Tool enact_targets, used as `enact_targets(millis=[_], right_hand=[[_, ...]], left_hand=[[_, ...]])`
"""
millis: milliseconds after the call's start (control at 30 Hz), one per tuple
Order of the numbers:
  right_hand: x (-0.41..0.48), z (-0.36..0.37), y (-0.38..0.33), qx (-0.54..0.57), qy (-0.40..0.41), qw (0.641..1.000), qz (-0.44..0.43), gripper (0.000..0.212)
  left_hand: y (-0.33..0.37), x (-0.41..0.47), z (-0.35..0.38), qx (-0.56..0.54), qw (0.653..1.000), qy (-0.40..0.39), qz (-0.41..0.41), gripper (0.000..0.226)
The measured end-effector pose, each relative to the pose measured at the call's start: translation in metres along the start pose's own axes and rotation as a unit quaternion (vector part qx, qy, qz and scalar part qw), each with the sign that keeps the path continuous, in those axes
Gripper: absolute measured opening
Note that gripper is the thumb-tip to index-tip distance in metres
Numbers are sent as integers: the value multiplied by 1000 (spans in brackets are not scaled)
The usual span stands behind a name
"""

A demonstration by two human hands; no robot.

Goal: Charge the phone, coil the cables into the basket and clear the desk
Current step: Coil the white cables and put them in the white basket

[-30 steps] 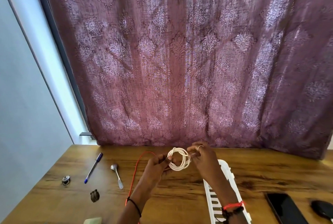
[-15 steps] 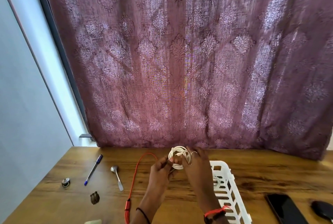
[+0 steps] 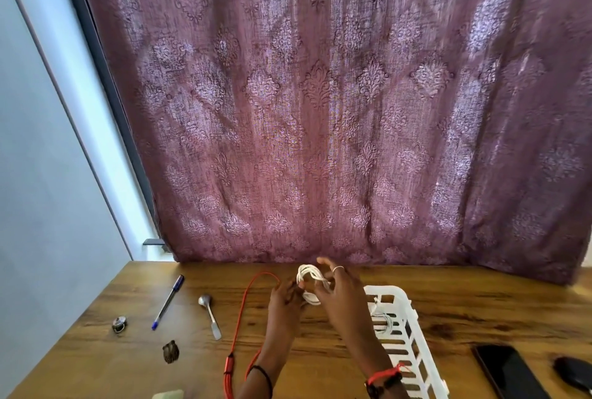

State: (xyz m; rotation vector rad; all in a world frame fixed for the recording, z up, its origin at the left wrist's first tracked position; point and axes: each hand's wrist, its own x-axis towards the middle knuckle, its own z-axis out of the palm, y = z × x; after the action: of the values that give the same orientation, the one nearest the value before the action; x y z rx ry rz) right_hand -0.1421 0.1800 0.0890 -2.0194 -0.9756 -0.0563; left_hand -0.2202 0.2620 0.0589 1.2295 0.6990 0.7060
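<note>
White cable coil (image 3: 308,281): held above desk (image 3: 480,309), just left of white basket (image 3: 407,300). Left grip (image 3: 285,301): fingers pinching coil's lower edge. Right grip (image 3: 344,297): fingers curled round coil, blurred. 1 red cable (image 3: 242,305), 1 phone (image 3: 509,371): on desk.

**Count of items, by kind.**
- Cables, three: one white coiled cable (image 3: 309,283), one red cable (image 3: 229,366) and one thin pale cable (image 3: 382,318).
- Baskets, one: a white slatted plastic basket (image 3: 384,289).
- Hands, two: left hand (image 3: 285,301) and right hand (image 3: 344,297).
- Phones, one: a flat black phone (image 3: 509,373).
- Pens, one: a blue-capped pen (image 3: 168,301).
- Spoons, one: a metal spoon (image 3: 209,315).
- Small pieces, two: a round metal piece (image 3: 119,324) and a brown ridged piece (image 3: 170,351).
- Pale green blocks, one: a pale green block (image 3: 168,394), cut off by the bottom edge.
- Black rounded objects, one: a black rounded object (image 3: 573,373).
- Desks, one: a wooden desk (image 3: 480,302).
- Curtains, one: a purple patterned curtain (image 3: 320,110).
</note>
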Motion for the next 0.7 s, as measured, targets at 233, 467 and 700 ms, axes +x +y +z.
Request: enact_targets(millis=[233,467,700], right_hand=[[6,7,4,-79,-55,995,-31,38],[5,5,13,-78,-71,994,-19,39],[8,4,9,36,33,999,20,41]], left_hand=[[-7,-1,-5,78,996,15,38,24],[3,-6,-5,228,959,17,170,13],[12,-10,5,200,961,26,190,16]])
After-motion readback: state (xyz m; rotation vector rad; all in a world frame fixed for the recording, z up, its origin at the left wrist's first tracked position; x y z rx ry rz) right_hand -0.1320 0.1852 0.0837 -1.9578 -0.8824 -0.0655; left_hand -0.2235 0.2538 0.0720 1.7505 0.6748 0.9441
